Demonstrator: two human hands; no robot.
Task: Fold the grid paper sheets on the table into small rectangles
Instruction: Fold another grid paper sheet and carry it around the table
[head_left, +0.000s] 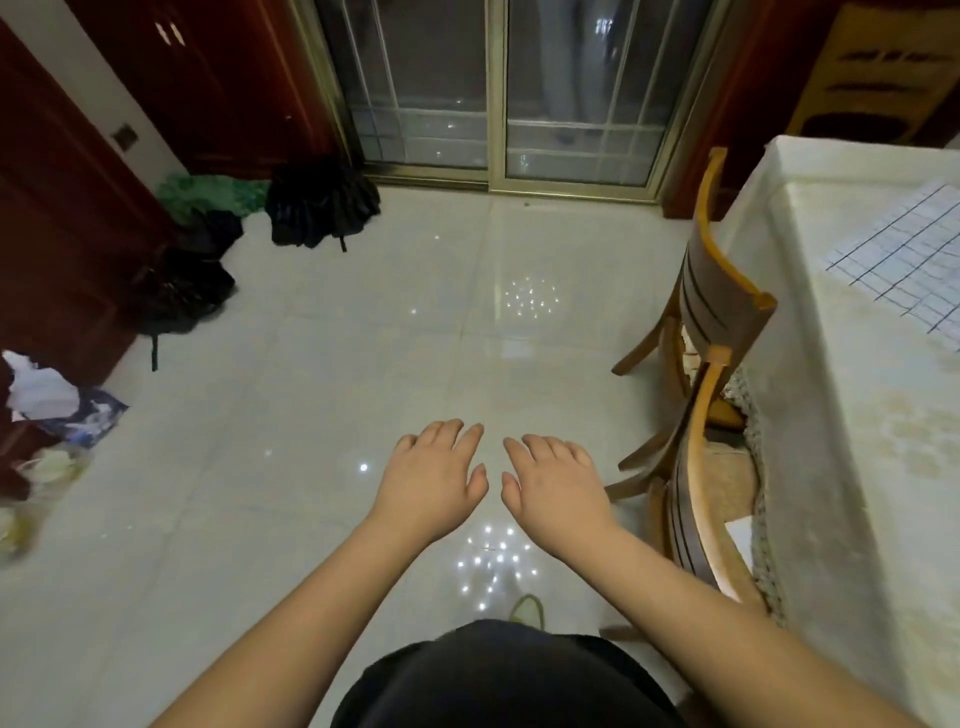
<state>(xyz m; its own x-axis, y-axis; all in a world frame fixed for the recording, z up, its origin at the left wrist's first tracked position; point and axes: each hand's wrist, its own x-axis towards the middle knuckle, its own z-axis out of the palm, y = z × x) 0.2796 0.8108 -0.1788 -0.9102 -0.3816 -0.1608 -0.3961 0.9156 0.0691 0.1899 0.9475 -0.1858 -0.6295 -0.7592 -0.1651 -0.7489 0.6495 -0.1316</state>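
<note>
The floor (322, 395) is pale tile, smooth and highly glossy, mirroring ceiling lights as bright specks. The worktop (852, 415) wears a cream cloth with a faint pattern and a soft sheen. The grid paper (904, 260) on it is thin, matt white with dark ruled lines. The chairs (722, 291) are varnished wood, honey rims around darker slats. The door (498, 88) has glass panes in dull brass-coloured metal frames. The cabinet (57, 244) is dark red wood with a low gloss. Black cloth bags (322, 208) look matt.

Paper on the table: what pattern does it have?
White paper with a dark grid, shown in the head view.
</note>
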